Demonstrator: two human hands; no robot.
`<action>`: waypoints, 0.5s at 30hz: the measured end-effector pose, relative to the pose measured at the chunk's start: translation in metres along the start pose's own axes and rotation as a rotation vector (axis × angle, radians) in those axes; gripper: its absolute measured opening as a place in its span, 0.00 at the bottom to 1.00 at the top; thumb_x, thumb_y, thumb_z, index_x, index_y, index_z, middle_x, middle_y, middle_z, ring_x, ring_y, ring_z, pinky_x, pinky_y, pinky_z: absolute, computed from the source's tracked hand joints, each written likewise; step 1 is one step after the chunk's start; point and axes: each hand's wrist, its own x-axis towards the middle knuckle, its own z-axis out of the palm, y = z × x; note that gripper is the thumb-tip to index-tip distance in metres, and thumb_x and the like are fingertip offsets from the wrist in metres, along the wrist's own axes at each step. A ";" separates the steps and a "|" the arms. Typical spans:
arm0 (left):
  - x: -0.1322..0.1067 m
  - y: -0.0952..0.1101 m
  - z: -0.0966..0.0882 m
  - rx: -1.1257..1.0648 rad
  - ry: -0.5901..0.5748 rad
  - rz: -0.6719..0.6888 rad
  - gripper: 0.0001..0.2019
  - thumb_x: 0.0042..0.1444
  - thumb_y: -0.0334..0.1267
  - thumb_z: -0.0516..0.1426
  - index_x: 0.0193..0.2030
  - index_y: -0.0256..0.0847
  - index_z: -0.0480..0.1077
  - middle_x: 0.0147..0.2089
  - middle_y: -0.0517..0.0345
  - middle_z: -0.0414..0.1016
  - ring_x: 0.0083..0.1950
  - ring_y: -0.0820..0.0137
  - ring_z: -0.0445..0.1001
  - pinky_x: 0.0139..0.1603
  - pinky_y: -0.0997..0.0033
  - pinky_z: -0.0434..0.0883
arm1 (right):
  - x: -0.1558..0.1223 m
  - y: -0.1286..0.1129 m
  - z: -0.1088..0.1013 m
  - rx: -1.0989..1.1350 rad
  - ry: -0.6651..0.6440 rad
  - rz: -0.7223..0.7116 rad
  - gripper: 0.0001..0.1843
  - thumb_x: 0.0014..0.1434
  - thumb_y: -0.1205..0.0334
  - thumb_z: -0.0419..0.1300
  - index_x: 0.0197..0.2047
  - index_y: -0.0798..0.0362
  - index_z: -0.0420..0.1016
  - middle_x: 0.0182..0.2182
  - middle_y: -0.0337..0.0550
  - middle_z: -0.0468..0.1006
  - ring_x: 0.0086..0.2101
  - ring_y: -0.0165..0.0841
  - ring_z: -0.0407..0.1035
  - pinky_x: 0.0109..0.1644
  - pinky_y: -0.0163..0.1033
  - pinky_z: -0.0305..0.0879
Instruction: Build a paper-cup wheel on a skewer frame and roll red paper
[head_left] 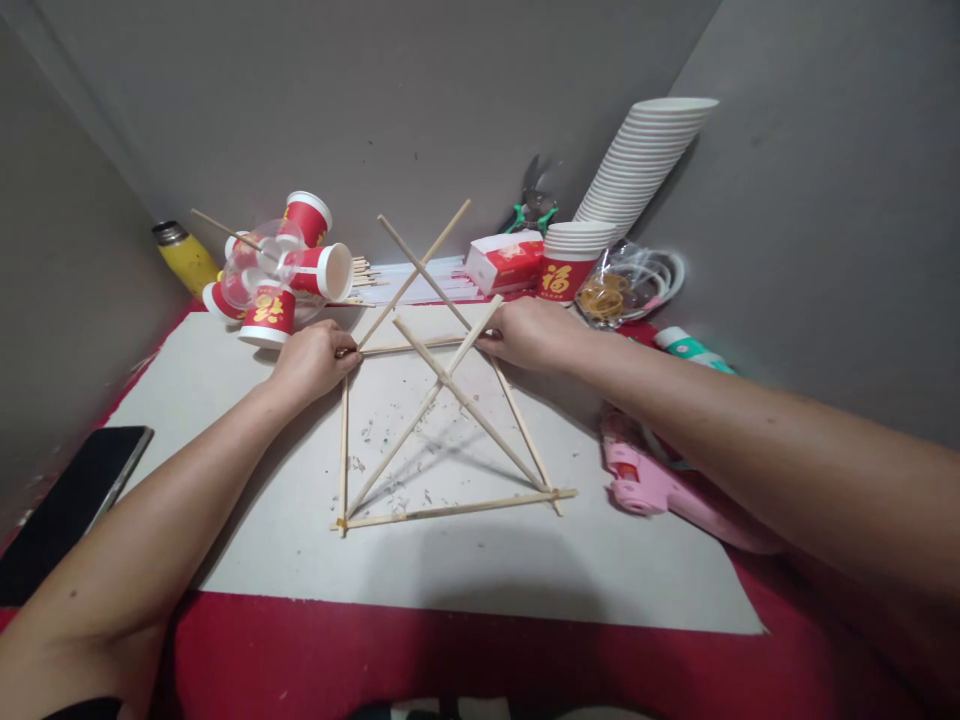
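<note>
A frame of thin wooden sticks stands on a grey board, with crossed sticks rising toward the back. My left hand is closed around the frame's far left corner, where a horizontal stick meets an upright one. My right hand pinches the far right end of that horizontal stick, where it crosses a diagonal. Small flecks of debris lie on the board beneath the frame.
A wheel of red paper cups and a yellow bottle sit back left. A stack of white cups, pliers, a red box and rubber bands sit behind. A pink glue gun lies right, a phone left.
</note>
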 end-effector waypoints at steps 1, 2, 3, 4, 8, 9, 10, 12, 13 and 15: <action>0.000 0.000 0.000 0.005 -0.002 0.001 0.12 0.61 0.40 0.60 0.43 0.40 0.84 0.43 0.52 0.80 0.40 0.63 0.78 0.34 0.68 0.65 | 0.000 0.000 0.000 -0.005 -0.001 -0.003 0.20 0.66 0.54 0.54 0.49 0.50 0.86 0.43 0.52 0.86 0.42 0.44 0.78 0.39 0.40 0.66; 0.000 0.000 0.000 0.012 -0.004 0.000 0.12 0.61 0.40 0.60 0.43 0.40 0.84 0.43 0.52 0.80 0.40 0.63 0.78 0.34 0.68 0.65 | 0.000 -0.001 0.000 -0.011 -0.003 -0.005 0.20 0.66 0.54 0.54 0.49 0.50 0.86 0.43 0.53 0.86 0.42 0.45 0.78 0.40 0.41 0.66; 0.000 0.001 0.000 0.019 -0.005 -0.001 0.12 0.61 0.40 0.59 0.43 0.40 0.84 0.43 0.52 0.80 0.40 0.63 0.78 0.34 0.68 0.65 | -0.001 -0.001 0.000 -0.018 -0.004 -0.006 0.20 0.67 0.54 0.53 0.49 0.50 0.86 0.43 0.53 0.86 0.42 0.45 0.78 0.40 0.41 0.66; 0.000 0.001 0.000 0.021 -0.005 0.002 0.12 0.61 0.40 0.59 0.43 0.40 0.84 0.44 0.52 0.80 0.40 0.63 0.78 0.34 0.68 0.65 | -0.001 -0.002 -0.001 -0.023 -0.005 -0.006 0.20 0.67 0.54 0.53 0.48 0.51 0.86 0.43 0.53 0.86 0.41 0.45 0.78 0.39 0.41 0.65; 0.000 -0.001 0.002 0.010 0.006 0.031 0.12 0.62 0.39 0.59 0.43 0.40 0.84 0.44 0.52 0.80 0.42 0.62 0.78 0.35 0.67 0.65 | -0.003 -0.004 -0.002 -0.021 -0.003 -0.011 0.18 0.67 0.56 0.53 0.47 0.50 0.85 0.42 0.52 0.86 0.39 0.44 0.78 0.37 0.40 0.62; 0.000 -0.002 0.003 0.016 0.013 0.040 0.12 0.62 0.39 0.59 0.43 0.40 0.84 0.45 0.52 0.80 0.43 0.62 0.78 0.35 0.67 0.66 | -0.004 -0.004 -0.002 -0.016 -0.002 -0.017 0.18 0.67 0.57 0.53 0.46 0.50 0.85 0.41 0.52 0.86 0.39 0.43 0.78 0.36 0.40 0.61; 0.001 -0.003 0.004 0.026 0.019 0.048 0.11 0.62 0.40 0.59 0.42 0.40 0.83 0.45 0.52 0.80 0.43 0.62 0.78 0.35 0.67 0.66 | -0.004 -0.004 -0.002 -0.010 0.000 -0.022 0.18 0.67 0.58 0.53 0.46 0.50 0.85 0.40 0.51 0.86 0.38 0.43 0.78 0.35 0.40 0.60; 0.001 -0.004 0.006 0.042 0.029 0.065 0.11 0.62 0.40 0.59 0.40 0.40 0.83 0.45 0.51 0.79 0.43 0.61 0.78 0.36 0.66 0.66 | -0.004 -0.004 0.000 0.001 0.009 -0.025 0.18 0.68 0.58 0.53 0.46 0.51 0.85 0.39 0.52 0.86 0.38 0.43 0.78 0.35 0.41 0.59; 0.001 -0.005 0.007 0.044 0.031 0.075 0.11 0.62 0.40 0.58 0.39 0.40 0.83 0.45 0.52 0.79 0.43 0.61 0.78 0.36 0.66 0.66 | -0.004 -0.003 0.001 0.004 0.016 -0.026 0.18 0.68 0.58 0.53 0.46 0.51 0.85 0.39 0.52 0.86 0.38 0.44 0.78 0.35 0.41 0.59; 0.001 -0.005 0.008 0.042 0.035 0.089 0.11 0.63 0.40 0.58 0.40 0.40 0.82 0.46 0.52 0.79 0.44 0.61 0.79 0.36 0.66 0.67 | -0.004 -0.002 0.005 0.006 0.031 -0.032 0.19 0.68 0.57 0.53 0.46 0.52 0.85 0.40 0.54 0.86 0.38 0.45 0.78 0.35 0.42 0.58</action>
